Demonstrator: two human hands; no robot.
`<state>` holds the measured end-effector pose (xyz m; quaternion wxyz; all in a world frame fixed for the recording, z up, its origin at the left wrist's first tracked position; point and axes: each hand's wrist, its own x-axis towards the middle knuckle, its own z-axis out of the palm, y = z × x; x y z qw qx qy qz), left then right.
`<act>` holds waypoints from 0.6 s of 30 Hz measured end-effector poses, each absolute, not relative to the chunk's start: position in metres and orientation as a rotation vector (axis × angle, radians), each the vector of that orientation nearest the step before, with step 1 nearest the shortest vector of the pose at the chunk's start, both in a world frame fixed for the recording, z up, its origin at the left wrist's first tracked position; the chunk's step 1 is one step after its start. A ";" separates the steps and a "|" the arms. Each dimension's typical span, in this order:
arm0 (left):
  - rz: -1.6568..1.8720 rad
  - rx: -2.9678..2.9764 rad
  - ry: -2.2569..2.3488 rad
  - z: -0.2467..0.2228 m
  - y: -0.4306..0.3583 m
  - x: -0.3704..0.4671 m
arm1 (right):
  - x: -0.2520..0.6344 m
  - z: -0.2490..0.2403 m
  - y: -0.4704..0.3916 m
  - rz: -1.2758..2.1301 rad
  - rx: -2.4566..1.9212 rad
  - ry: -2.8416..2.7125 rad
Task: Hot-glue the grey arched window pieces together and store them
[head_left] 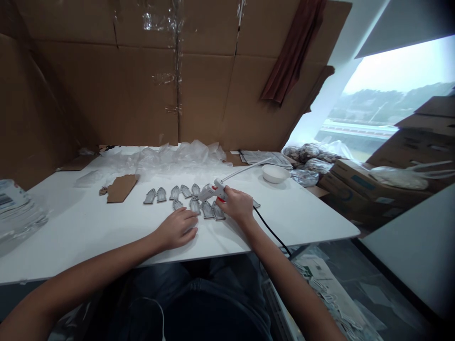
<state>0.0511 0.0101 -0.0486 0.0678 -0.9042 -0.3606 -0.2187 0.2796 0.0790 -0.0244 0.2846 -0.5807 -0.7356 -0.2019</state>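
Note:
Several small grey arched pieces lie in two rough rows on the white table. My right hand is wrapped round the handle of a white glue gun, whose nozzle points left over the pieces. A white glue stick sticks out of the gun's back, and a black cord runs down from it over the table edge. My left hand rests on the table just below the lower row, fingers spread and holding nothing. My right hand hides part of the lower row's right end.
Behind the pieces lie crumpled clear plastic and a cardboard scrap. A white bowl stands at the right, a large clear bottle at the far left. Tall cardboard walls the back; boxes are stacked beyond the right edge.

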 end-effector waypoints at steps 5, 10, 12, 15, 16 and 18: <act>-0.649 -2.727 -1.061 -0.049 0.010 0.051 | 0.283 -0.022 0.080 -0.527 -1.572 -1.939; -0.651 -2.689 -1.071 -0.048 0.009 0.052 | 0.291 -0.020 0.084 -0.549 -1.605 -1.901; -0.685 -2.655 -1.071 -0.047 0.009 0.052 | 0.292 -0.019 0.084 -0.539 -1.608 -1.917; -0.729 -2.627 -1.068 -0.048 0.009 0.052 | 0.293 -0.018 0.083 -0.513 -1.607 -1.951; -0.733 -2.628 -1.069 -0.049 0.010 0.052 | 0.293 -0.017 0.082 -0.510 -1.607 -1.962; -0.731 -2.639 -1.074 -0.050 0.010 0.052 | 0.293 -0.016 0.081 -0.515 -1.605 -1.990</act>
